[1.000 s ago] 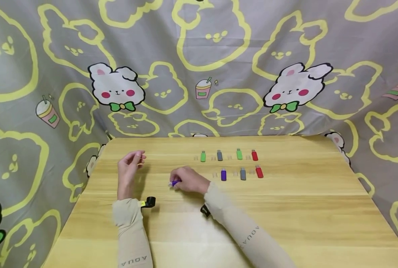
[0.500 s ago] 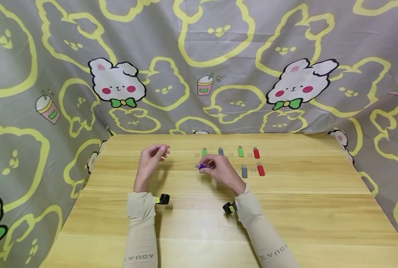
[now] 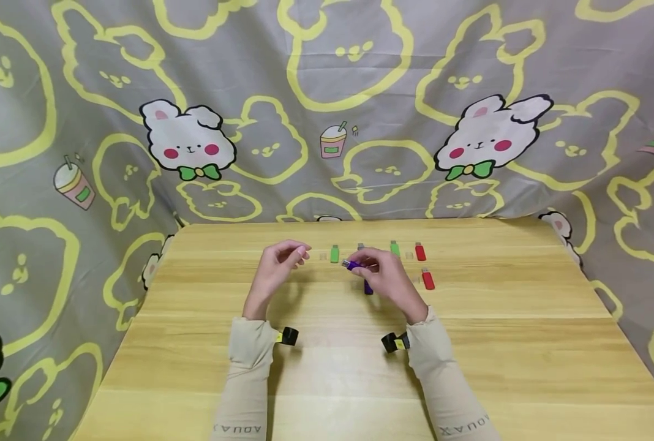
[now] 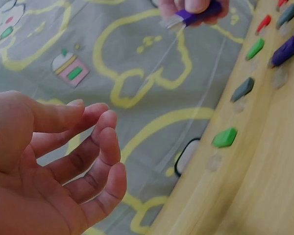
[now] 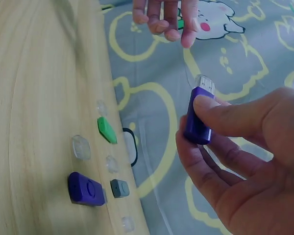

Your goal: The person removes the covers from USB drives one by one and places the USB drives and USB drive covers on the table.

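My right hand (image 3: pixel 390 275) holds a purple USB stick (image 5: pixel 198 122) between thumb and fingers, raised over the table. The stick's connector end (image 5: pixel 205 84) points toward my left hand (image 3: pixel 272 269), which hovers a little to the left. In the left wrist view the left hand's fingers are loosely bent, with nothing between them. A second purple USB stick (image 5: pixel 85 188) lies on the table below my right hand. A green USB stick (image 3: pixel 335 254) lies between the two hands at the back. Grey sticks are partly or wholly hidden behind the right hand in the head view.
Two red USB sticks (image 3: pixel 428 279) and another green stick (image 3: pixel 395 247) lie right of my right hand on the wooden table (image 3: pixel 525 367). Small clear caps (image 5: pixel 81 147) lie beside the sticks. A patterned grey curtain (image 3: pixel 382 122) encloses the table's back and sides.
My right hand has lifted the purple USB stick and carried it right and toward the back. My left hand has moved right, so the hands are at similar depth.
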Motion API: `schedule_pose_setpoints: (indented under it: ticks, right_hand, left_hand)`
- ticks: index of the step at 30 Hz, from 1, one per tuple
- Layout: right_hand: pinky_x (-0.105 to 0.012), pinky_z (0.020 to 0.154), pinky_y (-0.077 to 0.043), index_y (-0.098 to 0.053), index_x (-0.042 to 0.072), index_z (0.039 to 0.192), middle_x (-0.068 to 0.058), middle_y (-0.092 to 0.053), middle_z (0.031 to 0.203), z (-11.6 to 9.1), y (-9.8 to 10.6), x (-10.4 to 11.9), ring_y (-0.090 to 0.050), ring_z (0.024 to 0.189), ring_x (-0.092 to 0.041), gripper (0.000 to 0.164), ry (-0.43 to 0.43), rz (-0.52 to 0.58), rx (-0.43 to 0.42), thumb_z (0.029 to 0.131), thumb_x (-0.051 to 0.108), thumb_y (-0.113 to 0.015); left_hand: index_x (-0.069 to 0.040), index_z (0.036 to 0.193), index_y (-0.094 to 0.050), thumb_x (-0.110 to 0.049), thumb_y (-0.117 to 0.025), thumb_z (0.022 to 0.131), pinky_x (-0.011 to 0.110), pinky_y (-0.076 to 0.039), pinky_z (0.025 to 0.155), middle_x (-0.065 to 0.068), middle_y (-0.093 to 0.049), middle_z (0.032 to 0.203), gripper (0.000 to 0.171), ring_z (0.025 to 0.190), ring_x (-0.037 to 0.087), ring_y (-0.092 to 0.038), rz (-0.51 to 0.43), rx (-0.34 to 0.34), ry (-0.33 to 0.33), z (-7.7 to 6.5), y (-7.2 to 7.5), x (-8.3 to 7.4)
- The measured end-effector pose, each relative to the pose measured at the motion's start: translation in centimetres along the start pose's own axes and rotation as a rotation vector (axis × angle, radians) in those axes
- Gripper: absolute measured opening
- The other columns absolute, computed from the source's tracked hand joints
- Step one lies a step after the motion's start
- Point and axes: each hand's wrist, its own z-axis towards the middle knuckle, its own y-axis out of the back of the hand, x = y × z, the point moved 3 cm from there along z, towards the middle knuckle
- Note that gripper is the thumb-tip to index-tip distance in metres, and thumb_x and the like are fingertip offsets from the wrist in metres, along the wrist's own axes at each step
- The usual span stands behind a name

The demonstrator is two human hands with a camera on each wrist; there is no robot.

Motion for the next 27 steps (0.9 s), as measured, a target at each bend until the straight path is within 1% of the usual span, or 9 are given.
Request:
schedule_pose_setpoints:
  ticks: [4, 7, 10, 15, 17, 19, 23, 25, 27]
  right_hand:
    - [-0.033, 0.079, -0.062, -0.076, 0.002, 0.108, -0.015, -0.073, 0.107, 0.0, 0.1, -0.2, -0.074, 0.092, -0.028, 0.017, -0.003, 0.03, -0.015, 0.091, -0.002, -0.075]
    - [-0.033, 0.077, -0.061, -0.077, 0.003, 0.106, -0.013, -0.074, 0.104, -0.1, 0.2, -0.3, -0.074, 0.089, -0.026, 0.016, -0.019, 0.055, -0.032, 0.091, 0.001, -0.077]
    - [-0.033, 0.076, -0.061, -0.077, 0.005, 0.104, -0.01, -0.075, 0.102, -0.2, 0.2, -0.3, -0.073, 0.087, -0.023, 0.013, -0.033, 0.085, -0.045, 0.091, 0.006, -0.078]
    - [-0.032, 0.075, -0.061, -0.077, 0.006, 0.102, -0.008, -0.076, 0.098, -0.2, 0.2, -0.1, -0.074, 0.084, -0.021, 0.01, -0.017, 0.114, -0.065, 0.092, 0.008, -0.078]
    - [-0.031, 0.074, -0.061, -0.077, 0.005, 0.102, -0.008, -0.076, 0.097, -0.1, 0.1, 0.0, -0.074, 0.083, -0.021, 0.01, -0.009, 0.118, -0.072, 0.092, 0.008, -0.078]
    - [-0.03, 0.074, -0.061, -0.077, 0.004, 0.102, -0.009, -0.076, 0.097, -0.1, -0.1, 0.0, -0.074, 0.083, -0.022, 0.011, -0.012, 0.122, -0.075, 0.092, 0.008, -0.078]
    - [-0.029, 0.073, -0.061, -0.077, 0.003, 0.102, -0.01, -0.076, 0.097, 0.0, -0.6, 0.2, -0.074, 0.083, -0.021, 0.012, -0.025, 0.112, -0.085, 0.091, 0.006, -0.079]
    - [-0.028, 0.072, -0.061, -0.077, 0.003, 0.102, -0.009, -0.076, 0.097, 0.0, -0.8, 0.3, -0.074, 0.082, -0.02, 0.012, -0.029, 0.099, -0.086, 0.09, 0.006, -0.079]
    - [-0.028, 0.07, -0.061, -0.077, 0.004, 0.101, -0.009, -0.076, 0.096, 0.1, -0.9, 0.4, -0.074, 0.081, -0.02, 0.012, -0.026, 0.085, -0.084, 0.09, 0.006, -0.08]
  left_hand:
    - [0.006, 0.113, -0.072, -0.009, -0.064, 0.103, 0.045, -0.058, 0.082, 0.02, -0.072, 0.099, 0.02, 0.091, 0.043, -0.065, 0.041, 0.043, -0.007, -0.2, -1.3, -0.3]
    - [0.006, 0.114, -0.072, -0.008, -0.064, 0.102, 0.052, -0.057, 0.085, 0.018, -0.073, 0.1, 0.02, 0.094, 0.046, -0.066, 0.05, 0.083, -0.013, -0.3, -2.2, -0.5]
    - [0.006, 0.114, -0.072, -0.004, -0.065, 0.101, 0.055, -0.057, 0.087, 0.019, -0.074, 0.102, 0.018, 0.095, 0.047, -0.068, 0.028, 0.109, -0.022, -0.3, -3.0, -0.5]
    - [0.004, 0.113, -0.073, -0.002, -0.067, 0.099, 0.062, -0.054, 0.089, 0.022, -0.073, 0.106, 0.016, 0.096, 0.048, -0.068, -0.018, 0.138, -0.05, -0.2, -4.2, -0.7]
    - [0.004, 0.111, -0.073, -0.003, -0.069, 0.098, 0.061, -0.054, 0.089, 0.022, -0.073, 0.105, 0.016, 0.095, 0.045, -0.069, -0.029, 0.144, -0.069, -0.1, -4.7, -0.8]
    - [0.004, 0.11, -0.073, -0.002, -0.07, 0.097, 0.055, -0.057, 0.088, 0.02, -0.074, 0.102, 0.015, 0.093, 0.04, -0.071, -0.035, 0.136, -0.075, 0.0, -5.2, -0.8]
    - [0.005, 0.105, -0.074, 0.001, -0.072, 0.094, 0.04, -0.06, 0.081, 0.018, -0.074, 0.098, 0.012, 0.087, 0.031, -0.071, -0.036, 0.102, -0.082, 0.1, -5.7, -0.7]
    - [0.006, 0.103, -0.074, 0.002, -0.073, 0.093, 0.034, -0.06, 0.078, 0.018, -0.073, 0.097, 0.011, 0.085, 0.029, -0.07, -0.037, 0.082, -0.078, 0.1, -5.9, -0.6]
    - [0.006, 0.102, -0.074, 0.004, -0.074, 0.092, 0.03, -0.059, 0.076, 0.02, -0.073, 0.096, 0.01, 0.084, 0.031, -0.069, -0.037, 0.067, -0.073, 0.1, -5.9, -0.4]
